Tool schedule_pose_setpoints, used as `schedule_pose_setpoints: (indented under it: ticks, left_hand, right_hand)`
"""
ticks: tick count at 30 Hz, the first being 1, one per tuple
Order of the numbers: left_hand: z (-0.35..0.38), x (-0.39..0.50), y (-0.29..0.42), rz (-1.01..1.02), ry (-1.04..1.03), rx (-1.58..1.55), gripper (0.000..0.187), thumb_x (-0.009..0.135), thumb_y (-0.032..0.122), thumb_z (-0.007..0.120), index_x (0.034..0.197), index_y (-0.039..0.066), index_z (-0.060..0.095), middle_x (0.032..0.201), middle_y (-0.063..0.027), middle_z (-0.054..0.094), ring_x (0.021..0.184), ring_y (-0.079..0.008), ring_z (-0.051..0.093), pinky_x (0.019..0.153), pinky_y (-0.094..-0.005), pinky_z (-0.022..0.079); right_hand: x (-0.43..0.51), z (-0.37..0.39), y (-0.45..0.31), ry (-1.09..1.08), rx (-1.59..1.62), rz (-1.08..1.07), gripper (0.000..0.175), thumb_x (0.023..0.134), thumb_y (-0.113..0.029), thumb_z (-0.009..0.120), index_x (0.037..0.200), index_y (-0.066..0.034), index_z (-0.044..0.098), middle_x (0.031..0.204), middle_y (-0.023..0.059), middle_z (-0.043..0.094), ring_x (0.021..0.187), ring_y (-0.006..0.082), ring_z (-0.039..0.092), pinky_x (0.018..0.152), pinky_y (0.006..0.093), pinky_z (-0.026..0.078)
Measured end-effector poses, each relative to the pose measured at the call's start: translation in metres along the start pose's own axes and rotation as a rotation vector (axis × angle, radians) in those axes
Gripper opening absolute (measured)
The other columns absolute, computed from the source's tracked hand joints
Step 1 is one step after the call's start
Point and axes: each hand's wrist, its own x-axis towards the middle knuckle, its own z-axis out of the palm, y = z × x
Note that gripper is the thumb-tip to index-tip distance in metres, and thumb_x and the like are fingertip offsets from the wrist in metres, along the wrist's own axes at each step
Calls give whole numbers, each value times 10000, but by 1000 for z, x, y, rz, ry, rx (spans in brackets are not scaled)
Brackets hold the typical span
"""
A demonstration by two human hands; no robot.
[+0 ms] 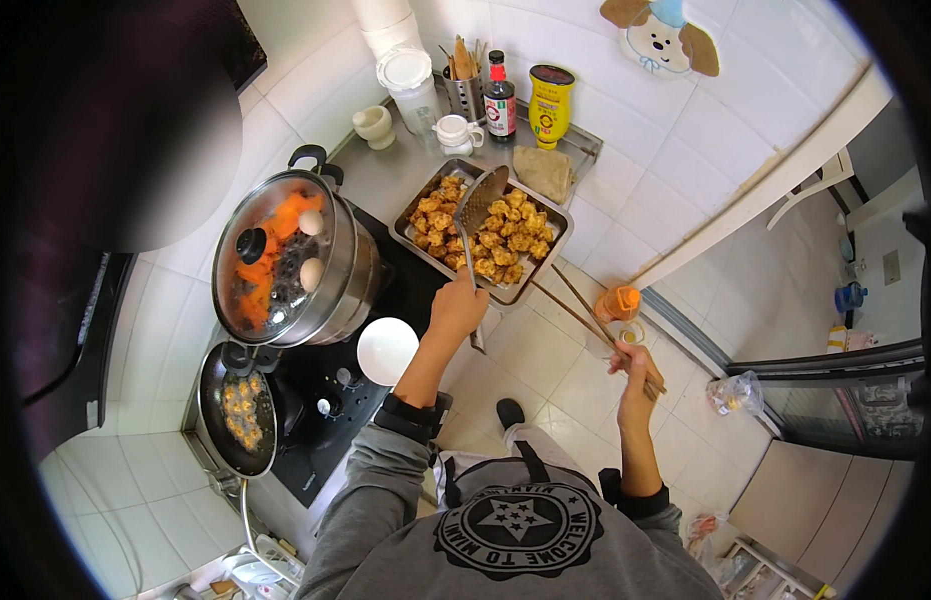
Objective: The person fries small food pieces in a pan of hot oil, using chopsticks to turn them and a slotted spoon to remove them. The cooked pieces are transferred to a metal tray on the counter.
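My left hand [459, 306] grips the handle of a metal skimmer [483, 196], whose perforated bowl lies over a steel tray [563, 217]. Golden-brown fried pieces [514, 225] fill much of that tray. In my right hand [638, 375] is a pair of long wooden chopsticks [578, 309], their tips by the tray's near right corner with no food between them. More pieces [244, 412] fry in bubbling oil in a black frying pan [210, 394] at the left. A white bowl [388, 351] stands on the black cooktop [308, 465], left of my left forearm.
A steel steamer pot [353, 277] under a glass lid [285, 225] holds orange pieces and two eggs. Behind the tray stand a sauce bottle [500, 101], a yellow container [551, 105], a utensil holder [465, 94] and a folded cloth [544, 172]. An orange-capped bottle [617, 304] is at the right.
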Motion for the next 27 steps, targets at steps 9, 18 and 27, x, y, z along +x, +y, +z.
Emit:
schedule_pose_setpoints:
  ticks: [9, 18, 27]
  left_hand:
    - [12, -31, -31, 48, 175, -449, 615, 880, 224, 607, 1405, -43, 429, 811, -170, 665, 676, -285, 652, 619, -411, 540]
    - [-20, -154, -94, -102, -505, -1928, 504, 982, 156, 495, 1439, -25, 383, 762, -18, 503, 521, -83, 468, 398, -207, 357]
    - [-38, -374, -215, -44, -377, -2008, 612, 946, 159, 550, 1469, -72, 330, 710, -26, 472, 485, -71, 412, 395, -209, 317]
  right_hand:
    - [21, 42, 17, 10, -21, 38, 417, 1057, -304, 498, 1153, 58, 681, 876, 73, 645, 804, 136, 591, 695, 273, 498]
    - [15, 67, 11, -45, 273, -19, 620, 1078, -444, 344, 1148, 90, 653, 859, 110, 648, 767, 191, 605, 715, 324, 502]
    - [-77, 141, -30, -398, 306, -89, 610, 1076, -444, 314, 1010, 55, 659, 815, 138, 651, 741, 215, 607, 721, 352, 497]
